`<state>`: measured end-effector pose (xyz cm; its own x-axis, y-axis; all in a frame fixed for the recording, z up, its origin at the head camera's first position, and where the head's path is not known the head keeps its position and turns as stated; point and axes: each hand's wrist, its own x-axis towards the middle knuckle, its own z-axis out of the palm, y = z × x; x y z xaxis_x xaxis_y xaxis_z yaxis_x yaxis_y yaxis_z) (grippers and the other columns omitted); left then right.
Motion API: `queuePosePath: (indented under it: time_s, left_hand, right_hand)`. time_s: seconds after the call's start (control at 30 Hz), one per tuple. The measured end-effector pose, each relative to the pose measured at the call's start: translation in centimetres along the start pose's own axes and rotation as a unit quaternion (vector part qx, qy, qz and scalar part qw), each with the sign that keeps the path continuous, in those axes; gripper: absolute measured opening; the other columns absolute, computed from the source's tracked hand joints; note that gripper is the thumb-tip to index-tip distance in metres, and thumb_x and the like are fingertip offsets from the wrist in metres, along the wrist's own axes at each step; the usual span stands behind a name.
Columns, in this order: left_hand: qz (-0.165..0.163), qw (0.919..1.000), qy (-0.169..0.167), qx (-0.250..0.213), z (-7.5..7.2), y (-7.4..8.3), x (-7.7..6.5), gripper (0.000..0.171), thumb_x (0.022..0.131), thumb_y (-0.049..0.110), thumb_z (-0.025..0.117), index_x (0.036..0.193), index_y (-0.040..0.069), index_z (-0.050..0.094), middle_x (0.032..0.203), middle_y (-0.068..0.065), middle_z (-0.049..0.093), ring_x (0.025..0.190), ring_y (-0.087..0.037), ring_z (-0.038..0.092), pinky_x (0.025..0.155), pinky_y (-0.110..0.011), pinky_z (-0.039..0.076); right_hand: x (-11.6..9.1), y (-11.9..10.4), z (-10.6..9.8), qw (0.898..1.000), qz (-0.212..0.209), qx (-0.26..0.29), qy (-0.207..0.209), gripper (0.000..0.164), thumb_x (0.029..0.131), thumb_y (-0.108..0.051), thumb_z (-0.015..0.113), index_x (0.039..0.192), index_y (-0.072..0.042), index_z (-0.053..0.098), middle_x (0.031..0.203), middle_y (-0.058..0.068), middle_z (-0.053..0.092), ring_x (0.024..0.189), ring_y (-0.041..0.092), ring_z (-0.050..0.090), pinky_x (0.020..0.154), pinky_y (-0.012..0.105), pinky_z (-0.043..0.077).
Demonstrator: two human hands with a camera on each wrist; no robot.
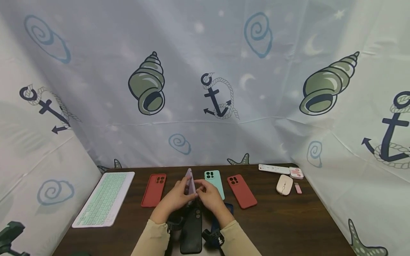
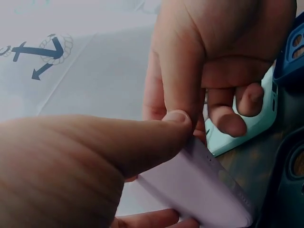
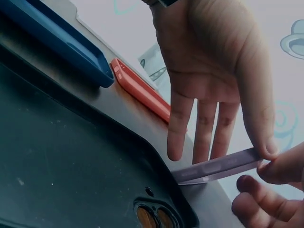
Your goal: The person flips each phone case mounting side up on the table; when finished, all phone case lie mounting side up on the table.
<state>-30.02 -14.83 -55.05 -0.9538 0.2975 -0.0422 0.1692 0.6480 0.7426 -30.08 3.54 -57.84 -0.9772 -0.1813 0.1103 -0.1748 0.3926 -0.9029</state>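
Both hands hold a lavender phone case (image 1: 191, 183), tilted up on edge above the middle of the table. My left hand (image 1: 174, 199) grips its side, with the thumb (image 2: 147, 142) across the near end and fingers behind. At that same end, my right hand (image 1: 211, 197) pinches the corner between thumb and fingertips, its other fingers (image 2: 225, 118) loosely curled. Below the wrists lies a black phone case (image 1: 191, 233) with round camera holes. A dark blue case (image 3: 61, 42) is partly hidden under my right forearm. Just beyond my right hand lies a mint case (image 1: 216, 181).
One red case (image 1: 154, 190) lies left of the hands and another red case (image 1: 242, 192) right. A mint-keyed keyboard (image 1: 102, 199) stands far left. At the back right are a white remote (image 1: 273, 169), a mouse (image 1: 284, 185), a small box (image 1: 296, 173) and a pink stick (image 1: 298, 188).
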Motion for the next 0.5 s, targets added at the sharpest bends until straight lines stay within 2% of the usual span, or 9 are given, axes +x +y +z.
queuePosePath:
  time_s: [0.1, 0.23, 0.37, 0.5]
  left_hand:
    - [0.004, 1.0000, 0.001, -0.002, -0.11, 0.03, 0.02, 0.085, 0.091, 0.042, 0.075, 0.159, 0.017, 0.031, 0.136, -0.026, 0.046, 0.111, -0.034, 0.062, 0.084, -0.049, 0.056]
    - [0.013, 0.9999, -0.007, -0.002, -0.23, 0.20, -0.04, 0.083, 0.093, 0.041, 0.073, 0.160, 0.019, 0.028, 0.138, -0.026, 0.045, 0.114, -0.035, 0.061, 0.087, -0.050, 0.055]
    - [0.020, 0.9997, -0.016, 0.002, -0.30, 0.47, -0.25, 0.073, 0.096, 0.037, 0.070, 0.157, 0.018, 0.035, 0.132, -0.025, 0.047, 0.113, -0.034, 0.061, 0.086, -0.049, 0.054]
    - [0.020, 0.9997, -0.014, -0.004, -0.45, 0.68, -0.43, 0.064, 0.096, 0.028, 0.069, 0.153, 0.019, 0.041, 0.129, -0.023, 0.049, 0.114, -0.034, 0.061, 0.087, -0.048, 0.053]
  right_hand:
    - [0.09, 0.18, -0.02, 1.000, -0.007, -0.019, -0.002, 0.034, 0.100, -0.018, 0.063, 0.133, -0.024, 0.064, 0.091, 0.001, 0.067, 0.073, 0.013, 0.060, 0.062, 0.031, 0.049]
    - [0.00, 0.59, 0.11, 0.997, -0.018, -0.073, -0.008, 0.035, 0.099, -0.023, 0.065, 0.134, -0.026, 0.064, 0.107, 0.005, 0.069, 0.090, 0.017, 0.063, 0.074, 0.038, 0.052]
    - [-0.15, 0.94, 0.43, 0.992, -0.031, -0.123, -0.019, 0.035, 0.098, -0.024, 0.066, 0.133, -0.021, 0.066, 0.117, 0.008, 0.069, 0.102, 0.023, 0.064, 0.086, 0.047, 0.052]
    - [-0.15, 0.96, 0.71, 0.988, -0.020, -0.150, -0.034, 0.033, 0.098, -0.028, 0.066, 0.128, -0.015, 0.069, 0.113, 0.006, 0.070, 0.101, 0.021, 0.065, 0.089, 0.045, 0.052]
